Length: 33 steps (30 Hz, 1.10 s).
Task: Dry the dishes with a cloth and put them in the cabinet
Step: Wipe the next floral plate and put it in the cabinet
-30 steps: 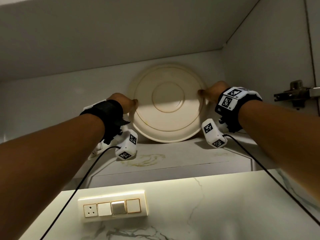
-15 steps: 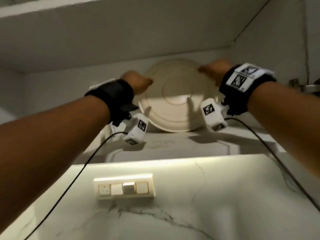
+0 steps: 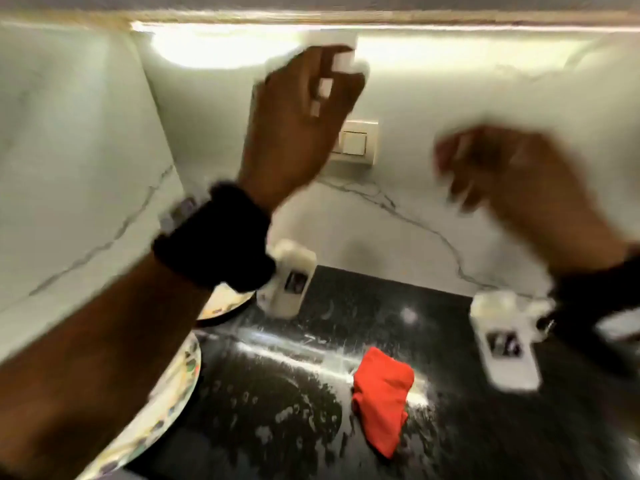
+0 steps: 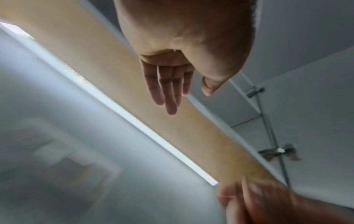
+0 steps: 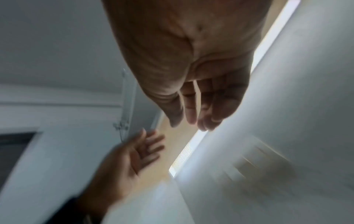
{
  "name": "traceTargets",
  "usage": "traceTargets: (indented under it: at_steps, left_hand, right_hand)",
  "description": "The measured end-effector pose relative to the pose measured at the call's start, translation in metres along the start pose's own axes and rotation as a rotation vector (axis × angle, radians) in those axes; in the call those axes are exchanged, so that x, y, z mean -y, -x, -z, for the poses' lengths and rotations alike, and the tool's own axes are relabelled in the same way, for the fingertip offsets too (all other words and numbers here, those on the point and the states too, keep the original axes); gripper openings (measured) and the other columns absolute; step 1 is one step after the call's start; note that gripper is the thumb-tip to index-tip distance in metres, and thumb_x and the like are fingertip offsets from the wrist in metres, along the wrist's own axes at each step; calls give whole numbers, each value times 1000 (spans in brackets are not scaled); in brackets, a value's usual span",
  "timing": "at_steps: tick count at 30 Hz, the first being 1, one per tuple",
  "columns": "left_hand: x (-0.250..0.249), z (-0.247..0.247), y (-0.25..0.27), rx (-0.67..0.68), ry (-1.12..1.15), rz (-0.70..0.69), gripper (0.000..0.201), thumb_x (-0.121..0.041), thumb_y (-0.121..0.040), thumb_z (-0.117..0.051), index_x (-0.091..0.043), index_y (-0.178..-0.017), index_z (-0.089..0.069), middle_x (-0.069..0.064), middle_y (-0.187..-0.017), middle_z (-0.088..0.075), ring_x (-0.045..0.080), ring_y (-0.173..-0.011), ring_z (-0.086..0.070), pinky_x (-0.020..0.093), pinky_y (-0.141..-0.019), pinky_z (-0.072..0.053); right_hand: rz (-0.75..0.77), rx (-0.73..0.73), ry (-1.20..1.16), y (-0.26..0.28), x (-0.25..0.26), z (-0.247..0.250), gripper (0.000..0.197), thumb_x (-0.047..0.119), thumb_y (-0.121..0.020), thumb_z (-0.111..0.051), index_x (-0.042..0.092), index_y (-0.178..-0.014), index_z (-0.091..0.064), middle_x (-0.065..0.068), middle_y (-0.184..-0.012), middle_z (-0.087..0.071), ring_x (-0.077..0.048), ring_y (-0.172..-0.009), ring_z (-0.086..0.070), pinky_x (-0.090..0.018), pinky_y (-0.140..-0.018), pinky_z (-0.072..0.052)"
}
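Both hands hang in the air in front of the marble wall, blurred by motion and holding nothing. My left hand (image 3: pixel 304 109) is raised near the under-cabinet light, its fingers (image 4: pixel 168 94) straight and together. My right hand (image 3: pixel 502 168) is lower and to the right, its fingers (image 5: pixel 203 109) loosely extended. A red cloth (image 3: pixel 381 398) lies crumpled on the black counter (image 3: pixel 450 427) below. A patterned plate (image 3: pixel 173 389) sits at the counter's left edge, partly hidden by my left forearm; a second dish (image 3: pixel 225 304) lies behind it. The cream plate in the cabinet is out of view.
A switch panel (image 3: pixel 356 142) is on the wall behind my left hand. The lit cabinet underside (image 3: pixel 346 19) runs along the top. The counter looks wet and streaked around the cloth. A cabinet hinge (image 4: pixel 277 151) shows in the left wrist view.
Both hands have let go of the cream plate standing in the cabinet and come down. The view has dropped from the cabinet shelf to the counter.
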<state>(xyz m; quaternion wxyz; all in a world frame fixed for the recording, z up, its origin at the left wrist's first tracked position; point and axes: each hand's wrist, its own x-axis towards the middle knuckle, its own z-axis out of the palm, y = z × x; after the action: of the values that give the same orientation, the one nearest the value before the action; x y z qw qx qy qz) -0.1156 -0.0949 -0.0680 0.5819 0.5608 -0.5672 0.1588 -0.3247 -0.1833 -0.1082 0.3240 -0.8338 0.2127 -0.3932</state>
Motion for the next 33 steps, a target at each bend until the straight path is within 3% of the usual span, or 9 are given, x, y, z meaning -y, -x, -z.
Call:
traceTargets:
  at_steps: [6, 10, 16, 18, 20, 22, 24, 26, 33]
  left_hand:
    - [153, 32, 162, 89, -152, 660, 29, -32, -88, -62, -16, -113, -65, 3, -93, -72, 17, -85, -70, 34, -81, -55]
    - [213, 100, 236, 68, -257, 948, 28, -21, -88, -64, -11, -114, -64, 11, -105, -69, 24, -100, -64, 30, -86, -49]
    - [281, 231, 326, -85, -656, 1300, 33, -18, -86, -63, -4, -117, -63, 22, -123, -60, 38, -116, -53, 39, -99, -40]
    - [289, 265, 352, -124, -744, 1469, 41, -16, -81, -63, -6, -121, -57, 24, -128, -53, 42, -119, -48, 44, -101, -39]
    - [305, 287, 379, -138, -671, 1682, 52, -18, -78, -62, -4, -126, -46, 26, -128, -51, 45, -114, -51, 47, -97, -45]
    - [329, 300, 407, -134, -521, 1800, 57, -25, -69, -61, 3, -117, -46, 29, -117, -59, 46, -99, -61, 51, -84, -54]
    - [336, 307, 416, -110, -448, 1809, 51, -29, -68, -60, 7, -103, -58, 25, -104, -67, 39, -87, -66, 44, -78, -57]
    - [324, 314, 403, -60, -411, 1812, 38, -24, -80, -61, 8, -100, -63, 21, -105, -68, 34, -90, -65, 34, -79, -52]
    - [317, 324, 404, -135, -221, 1743, 40, -29, -92, -58, 7, -105, -64, 24, -109, -65, 37, -102, -59, 37, -88, -47]
  right_hand:
    - [-465, 757, 613, 151, -178, -141, 69, 57, -70, -68, 44, -133, -45, 4, -132, -52, -13, -119, -54, -24, -100, -42]
    - [-617, 756, 669, 182, -198, -187, 78, 59, -71, -61, 40, -142, -34, 0, -137, -36, -19, -123, -45, -24, -102, -38]
    - [-659, 660, 637, 193, -268, -214, 56, 48, -77, -52, 33, -131, -51, 7, -128, -49, -8, -100, -49, -14, -88, -42]
    - [-678, 607, 532, 173, -220, -226, 49, 44, -75, -52, 38, -123, -54, 12, -124, -57, -4, -95, -53, -12, -81, -43]
    - [-682, 348, 380, 151, -163, -249, 29, 37, -78, -62, 37, -107, -63, 19, -105, -66, -3, -84, -60, -22, -70, -47]
    - [-732, 145, 204, 130, -120, -273, 21, 16, -78, -75, 28, -91, -65, 9, -90, -71, -9, -79, -63, -22, -62, -48]
    - [-753, 89, 27, 120, -106, -295, 33, -2, -74, -76, 21, -94, -64, -2, -87, -71, -15, -79, -63, -17, -59, -51]
    - [-751, 117, -97, 112, -98, -318, 37, -7, -74, -75, 18, -101, -68, -3, -88, -74, -20, -83, -66, -30, -67, -57]
    - [-825, 181, -303, 96, -75, -377, 30, -10, -77, -70, 7, -101, -70, -13, -89, -75, -26, -79, -71, -36, -74, -56]
